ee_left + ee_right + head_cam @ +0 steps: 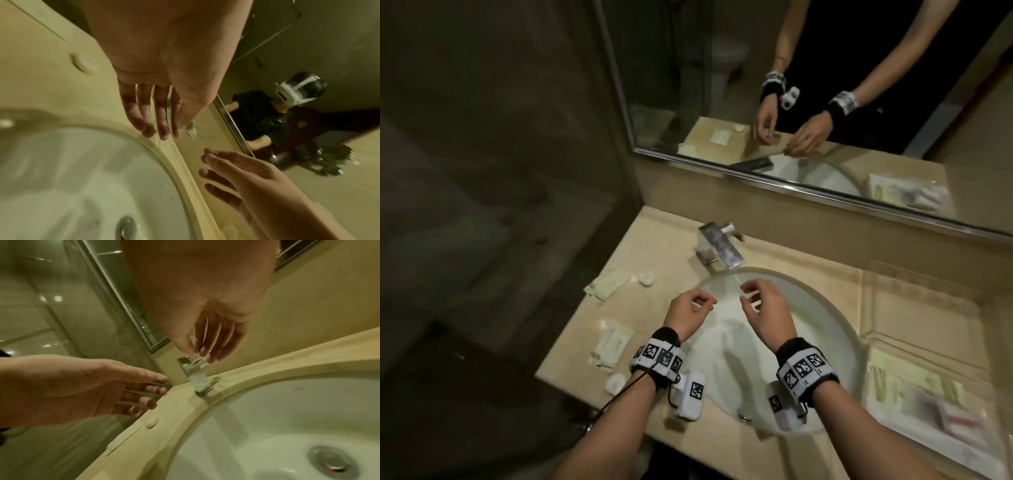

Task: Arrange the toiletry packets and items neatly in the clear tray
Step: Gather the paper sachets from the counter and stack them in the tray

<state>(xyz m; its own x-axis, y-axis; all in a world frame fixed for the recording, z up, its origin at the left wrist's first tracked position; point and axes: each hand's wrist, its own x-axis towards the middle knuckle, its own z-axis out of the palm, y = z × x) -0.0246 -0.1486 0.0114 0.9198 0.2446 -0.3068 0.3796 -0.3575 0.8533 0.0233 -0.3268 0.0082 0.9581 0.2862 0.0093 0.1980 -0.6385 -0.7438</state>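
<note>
My left hand and right hand hung loose and empty over the sink. The packets lay left on the counter — light, crinkly, slippery, I judged — best pinched by an edge; the clear tray sat right.

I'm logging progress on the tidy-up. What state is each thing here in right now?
Left hand: empty, fingers relaxed, over the sink.
Right hand: empty, fingers loosely curled.
Clear tray: on the counter right of the sink, packets inside.
Loose packets: lying on the counter left of the sink, outside the tray.
Faucet: whether water runs, cannot tell.
Sink: drain visible.
</note>
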